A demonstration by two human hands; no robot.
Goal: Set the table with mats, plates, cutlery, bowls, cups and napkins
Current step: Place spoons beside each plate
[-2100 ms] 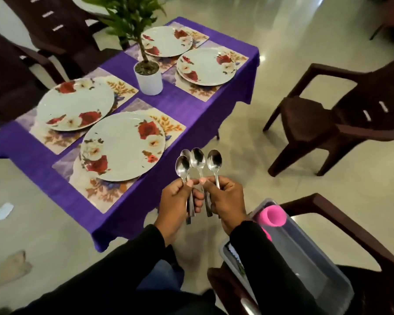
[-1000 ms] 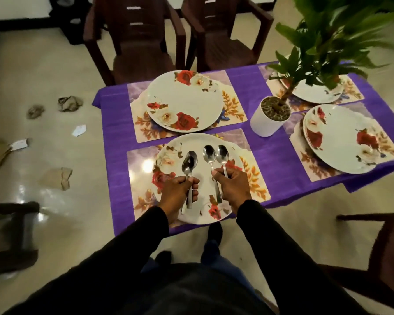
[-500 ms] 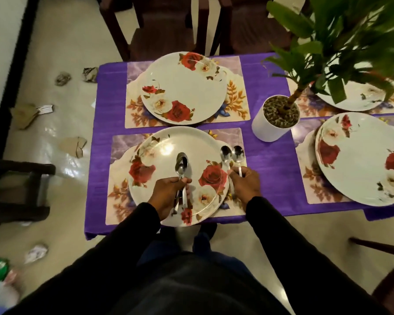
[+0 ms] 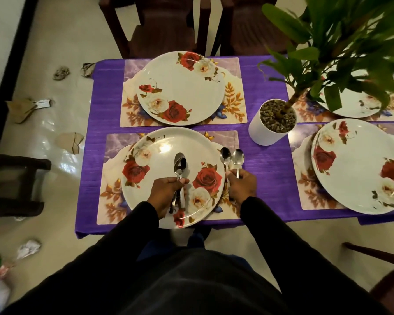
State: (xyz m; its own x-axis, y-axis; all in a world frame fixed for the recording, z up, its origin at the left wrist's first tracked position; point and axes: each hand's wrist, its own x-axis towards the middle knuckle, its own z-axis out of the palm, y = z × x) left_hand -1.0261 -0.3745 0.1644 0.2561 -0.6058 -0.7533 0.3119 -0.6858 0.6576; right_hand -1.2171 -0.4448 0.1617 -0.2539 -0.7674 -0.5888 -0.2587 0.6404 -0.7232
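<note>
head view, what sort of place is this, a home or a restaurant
Probably a home dining area: a small table under a purple cloth, floral plates on mats, brown plastic chairs pulled up, a potted plant as centrepiece, and paper scraps on the tiled floor.

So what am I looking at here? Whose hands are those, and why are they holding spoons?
This picture comes from a camera worn on a person's head, looking down, so you see their own two hands and black sleeves. They are setting a table covered with a purple cloth. The left hand holds spoons above the nearest plate. The right hand holds two more spoons beside that plate, over the mat. Three other flowered plates sit on mats, and a potted plant stands in the middle.
</note>
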